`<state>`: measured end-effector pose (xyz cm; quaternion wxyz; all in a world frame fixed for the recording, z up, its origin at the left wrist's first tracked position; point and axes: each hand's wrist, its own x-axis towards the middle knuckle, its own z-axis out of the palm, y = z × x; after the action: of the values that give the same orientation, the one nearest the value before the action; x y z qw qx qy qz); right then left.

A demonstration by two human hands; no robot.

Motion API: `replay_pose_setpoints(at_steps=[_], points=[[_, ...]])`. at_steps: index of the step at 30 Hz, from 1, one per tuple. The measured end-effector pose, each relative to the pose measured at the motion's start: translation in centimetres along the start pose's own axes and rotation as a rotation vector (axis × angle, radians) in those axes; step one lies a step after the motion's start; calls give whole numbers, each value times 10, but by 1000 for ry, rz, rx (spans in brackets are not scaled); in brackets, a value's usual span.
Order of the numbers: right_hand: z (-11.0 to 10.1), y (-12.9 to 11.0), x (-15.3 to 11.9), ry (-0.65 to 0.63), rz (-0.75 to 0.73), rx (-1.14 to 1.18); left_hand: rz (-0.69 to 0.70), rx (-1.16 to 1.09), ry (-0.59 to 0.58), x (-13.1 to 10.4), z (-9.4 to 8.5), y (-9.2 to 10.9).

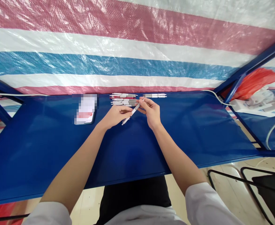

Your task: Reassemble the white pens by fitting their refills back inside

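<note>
Between my two hands, above the blue table (132, 150), a white and grey pen (135, 109) slants from lower left to upper right. My left hand (118, 115) grips its lower part between thumb and fingers. The fingertips of my right hand (151, 111) pinch the upper end. Just behind my hands lies a group of several pens (123, 99), mostly white and grey, one of them with red; my fingers hide part of it. A smaller group of white and grey pens (154, 95) lies to the right.
A phone (85, 109), blurred on its screen, lies at the left. Behind the table hangs a striped plastic sheet (128, 65). On the right are a blue metal frame (252, 62), a red plastic bag (257, 82), white boxes (252, 107) and a white cable (216, 95).
</note>
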<state>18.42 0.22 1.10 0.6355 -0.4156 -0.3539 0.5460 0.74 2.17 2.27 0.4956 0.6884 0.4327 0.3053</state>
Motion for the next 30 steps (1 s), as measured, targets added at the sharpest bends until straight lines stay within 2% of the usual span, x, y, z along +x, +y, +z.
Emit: replay_pose_setpoints(at_steps=[7, 10, 16, 23, 30], points=[[6, 12, 8, 53, 86, 188, -83, -171, 26, -1, 6, -8], [4, 16, 14, 121, 63, 177, -64, -180, 47, 3, 12, -13], [5, 21, 21, 219, -7, 141, 13, -137, 167, 9, 26, -17], [4, 25, 28, 166, -2, 76, -88, -208, 129, 9, 21, -19], [4, 23, 27, 140, 13, 52, -131, -296, 35, 6, 19, -19]])
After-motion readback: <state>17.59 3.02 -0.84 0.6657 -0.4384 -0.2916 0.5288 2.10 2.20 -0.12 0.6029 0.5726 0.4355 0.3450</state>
